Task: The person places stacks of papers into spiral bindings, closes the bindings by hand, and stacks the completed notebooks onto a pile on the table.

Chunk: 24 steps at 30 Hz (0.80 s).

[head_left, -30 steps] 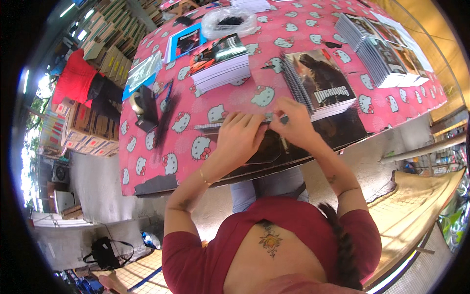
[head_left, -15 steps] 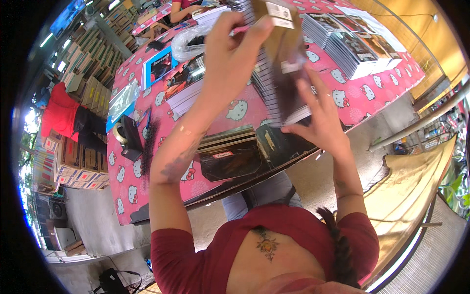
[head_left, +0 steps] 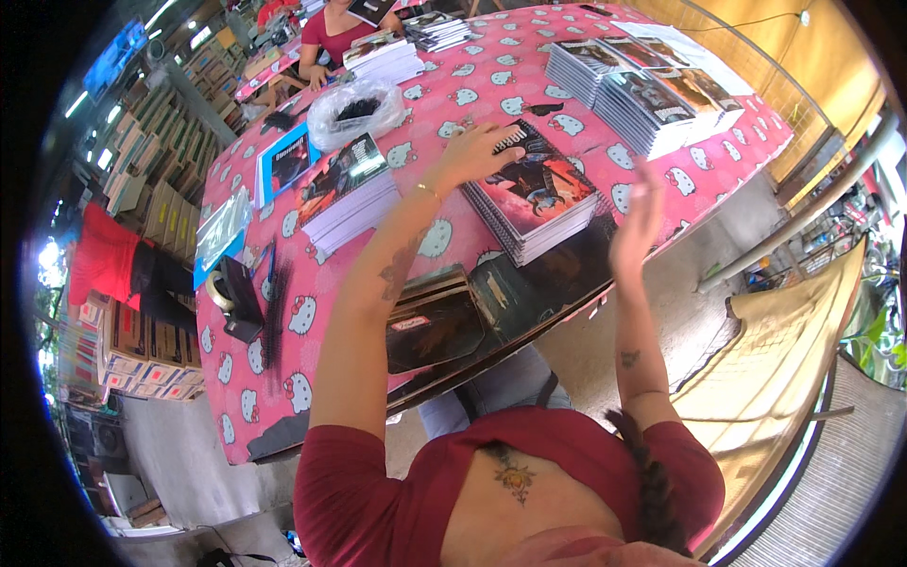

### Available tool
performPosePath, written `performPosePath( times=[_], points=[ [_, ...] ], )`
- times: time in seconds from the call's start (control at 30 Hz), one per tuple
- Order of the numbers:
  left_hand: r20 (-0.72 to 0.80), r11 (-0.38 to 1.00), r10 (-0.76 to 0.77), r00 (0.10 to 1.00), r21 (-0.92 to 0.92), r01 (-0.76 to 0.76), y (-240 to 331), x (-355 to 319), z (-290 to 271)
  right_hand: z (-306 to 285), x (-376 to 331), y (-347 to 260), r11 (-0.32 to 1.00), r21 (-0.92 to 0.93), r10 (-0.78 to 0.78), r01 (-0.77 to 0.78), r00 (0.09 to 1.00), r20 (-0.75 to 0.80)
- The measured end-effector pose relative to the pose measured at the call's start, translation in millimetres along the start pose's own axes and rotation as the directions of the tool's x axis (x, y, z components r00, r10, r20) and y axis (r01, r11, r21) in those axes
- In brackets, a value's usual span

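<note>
Pink-covered worktop point(head_left: 472, 236): left hand point(head_left: 482, 151) fingers spread flat on one stack of glossy dark-covered booklets point(head_left: 543, 194); right hand point(head_left: 638, 217) raised, fingers open, empty.

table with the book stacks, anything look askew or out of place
Mostly tidy. The stack of books under the left hand sits turned at an angle to the table edge, its lower copies fanned out unevenly. The right hand is raised, empty. A crumpled clear plastic bag lies loose.
</note>
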<state>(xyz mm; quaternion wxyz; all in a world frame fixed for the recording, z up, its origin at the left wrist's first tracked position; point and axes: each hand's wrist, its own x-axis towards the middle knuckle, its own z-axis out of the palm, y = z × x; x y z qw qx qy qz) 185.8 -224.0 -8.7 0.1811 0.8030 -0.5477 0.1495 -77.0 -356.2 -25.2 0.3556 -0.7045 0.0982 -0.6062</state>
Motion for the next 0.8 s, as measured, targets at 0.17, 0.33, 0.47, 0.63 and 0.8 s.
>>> performPosePath(
  times=[0.17,0.33,0.47,0.63,0.8],
  points=[
    [0.053,0.995,-0.053,0.997,-0.085,0.057,3,7,4,24,-50,-24,0.944,-0.21,-0.145,0.253,0.893,0.426],
    [-0.009,0.988,-0.067,0.998,-0.138,0.065,7,5,-1,34,-65,-24,0.932,-0.232,-0.158,0.279,0.888,0.432],
    [-0.286,0.979,-0.098,0.953,-0.201,0.04,-14,-10,-28,37,-70,-21,0.917,-0.271,-0.159,0.292,0.892,0.424],
    [-0.229,0.959,-0.23,0.946,0.111,0.26,-101,-125,-136,26,-59,-44,0.938,-0.21,-0.185,0.275,0.912,0.367],
    [-0.163,0.87,-0.288,0.944,0.367,0.329,-153,-251,-109,53,-65,-77,0.968,0.085,-0.249,0.234,0.894,0.373]
  ],
)
